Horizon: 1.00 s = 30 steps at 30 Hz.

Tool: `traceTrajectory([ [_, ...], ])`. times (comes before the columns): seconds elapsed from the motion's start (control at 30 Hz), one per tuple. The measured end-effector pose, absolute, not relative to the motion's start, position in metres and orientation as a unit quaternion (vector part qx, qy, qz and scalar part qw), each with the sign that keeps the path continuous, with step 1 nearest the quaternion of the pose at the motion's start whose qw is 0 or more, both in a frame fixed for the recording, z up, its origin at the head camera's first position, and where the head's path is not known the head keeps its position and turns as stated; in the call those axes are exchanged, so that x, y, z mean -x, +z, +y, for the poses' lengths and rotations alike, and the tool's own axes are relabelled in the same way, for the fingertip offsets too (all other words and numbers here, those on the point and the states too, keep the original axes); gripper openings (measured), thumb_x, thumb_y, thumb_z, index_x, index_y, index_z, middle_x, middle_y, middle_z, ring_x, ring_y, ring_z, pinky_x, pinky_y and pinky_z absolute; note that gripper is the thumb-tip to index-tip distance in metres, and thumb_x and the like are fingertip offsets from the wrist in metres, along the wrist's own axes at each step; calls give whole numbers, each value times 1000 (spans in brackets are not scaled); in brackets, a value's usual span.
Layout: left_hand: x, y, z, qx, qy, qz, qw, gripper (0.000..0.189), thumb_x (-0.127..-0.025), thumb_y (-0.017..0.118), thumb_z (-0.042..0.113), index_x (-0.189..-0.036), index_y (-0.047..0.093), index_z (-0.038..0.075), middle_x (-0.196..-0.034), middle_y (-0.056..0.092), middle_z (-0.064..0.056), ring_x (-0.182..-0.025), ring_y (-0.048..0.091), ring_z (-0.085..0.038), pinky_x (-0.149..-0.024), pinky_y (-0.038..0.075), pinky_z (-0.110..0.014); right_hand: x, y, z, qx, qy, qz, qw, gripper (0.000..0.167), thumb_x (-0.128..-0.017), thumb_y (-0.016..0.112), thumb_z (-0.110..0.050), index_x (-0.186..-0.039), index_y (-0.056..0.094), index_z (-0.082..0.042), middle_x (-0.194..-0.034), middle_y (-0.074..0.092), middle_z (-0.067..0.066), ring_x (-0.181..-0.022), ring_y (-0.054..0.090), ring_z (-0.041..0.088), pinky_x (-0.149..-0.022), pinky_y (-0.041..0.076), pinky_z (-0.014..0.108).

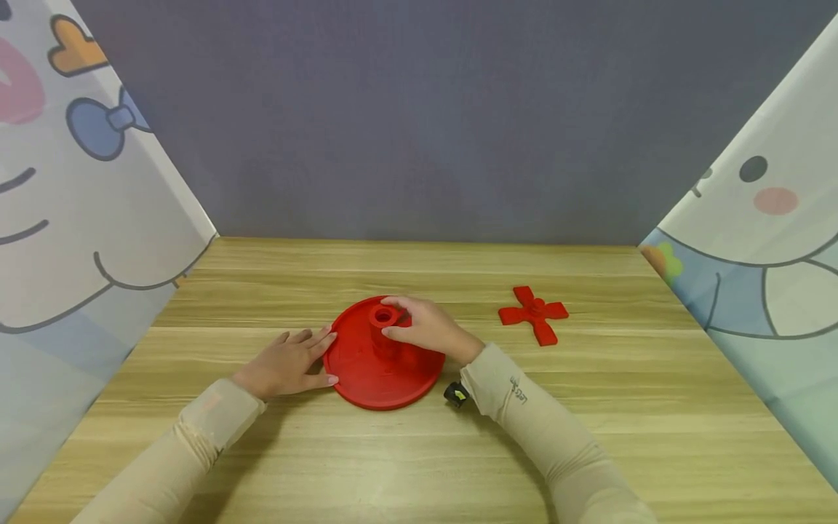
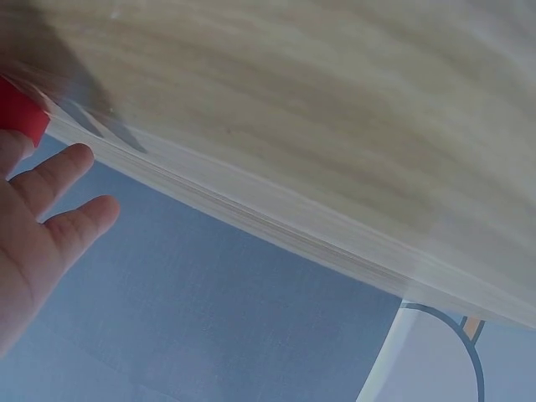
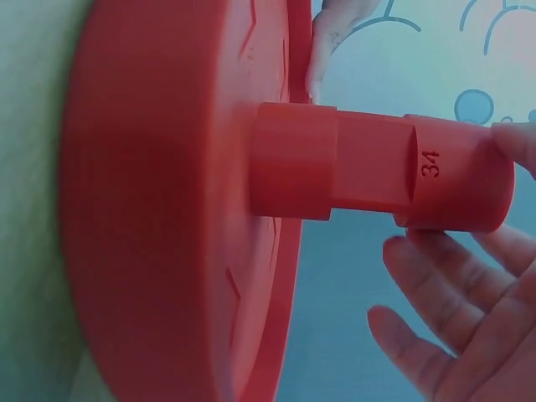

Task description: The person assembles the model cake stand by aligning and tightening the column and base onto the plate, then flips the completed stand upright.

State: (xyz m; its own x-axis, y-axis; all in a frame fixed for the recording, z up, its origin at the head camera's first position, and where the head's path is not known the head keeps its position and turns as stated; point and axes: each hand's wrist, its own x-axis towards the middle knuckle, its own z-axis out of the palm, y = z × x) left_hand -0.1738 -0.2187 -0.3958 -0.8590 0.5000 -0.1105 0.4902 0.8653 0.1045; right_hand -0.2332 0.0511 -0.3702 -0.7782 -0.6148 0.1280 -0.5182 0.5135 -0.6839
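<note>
A round red base (image 1: 356,378) with a raised rim lies on the wooden table. From its middle rises a red hollow post (image 1: 385,335), upright, with a round hole in its top. My right hand (image 1: 425,331) pinches the top of this post between thumb and fingers. In the right wrist view the collar (image 3: 461,176) on the post bears the number 34. At the base's left rim, my left hand (image 1: 291,364) rests with fingers spread, fingertips on the edge. Only a corner of red (image 2: 21,117) shows by the fingers in the left wrist view.
To the right on the table (image 1: 294,466) lies a red four-armed cross piece (image 1: 535,313) with a small central knob. A small black device (image 1: 456,394) sits at the right sleeve's cuff. A grey wall (image 1: 425,124) stands behind, with cartoon-printed panels on both sides.
</note>
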Motion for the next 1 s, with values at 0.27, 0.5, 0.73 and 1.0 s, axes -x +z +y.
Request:
traceTrajectory([
  [0.27, 175, -398, -220, -260, 33, 963, 60, 77, -90, 56, 53, -143, 42, -1, -148, 38, -20, -124, 42, -49, -98, 31, -68, 231, -370, 44, 292, -377, 877, 49, 53, -84, 74, -29, -125, 53, -4, -111, 62, 6, -94, 59, 22, -78, 50, 29],
  [0.5, 174, -397, -220, -259, 33, 963, 65, 78, -90, 56, 53, -143, 42, -1, -148, 38, -20, -125, 41, -49, -99, 31, -67, 233, -373, 48, 333, -430, 835, 85, 47, -96, 58, -18, -140, 47, -3, -121, 60, 11, -98, 55, 21, -84, 49, 31],
  [0.73, 174, -392, -219, -252, 33, 964, 76, 78, -90, 57, 54, -144, 41, -1, -149, 37, -18, -126, 40, -48, -99, 30, -67, 233, -374, 47, 315, -437, 839, 76, 44, -92, 65, -23, -130, 56, -4, -109, 63, 6, -90, 57, 16, -77, 48, 24],
  [1.0, 176, -393, -219, -249, 26, 965, 85, 80, -89, 55, 57, -145, 40, 1, -150, 36, -17, -127, 39, -48, -100, 30, -68, 230, -368, 41, 293, -401, 867, 35, 54, -87, 71, -29, -131, 54, -4, -117, 63, 9, -102, 59, 23, -85, 50, 31],
])
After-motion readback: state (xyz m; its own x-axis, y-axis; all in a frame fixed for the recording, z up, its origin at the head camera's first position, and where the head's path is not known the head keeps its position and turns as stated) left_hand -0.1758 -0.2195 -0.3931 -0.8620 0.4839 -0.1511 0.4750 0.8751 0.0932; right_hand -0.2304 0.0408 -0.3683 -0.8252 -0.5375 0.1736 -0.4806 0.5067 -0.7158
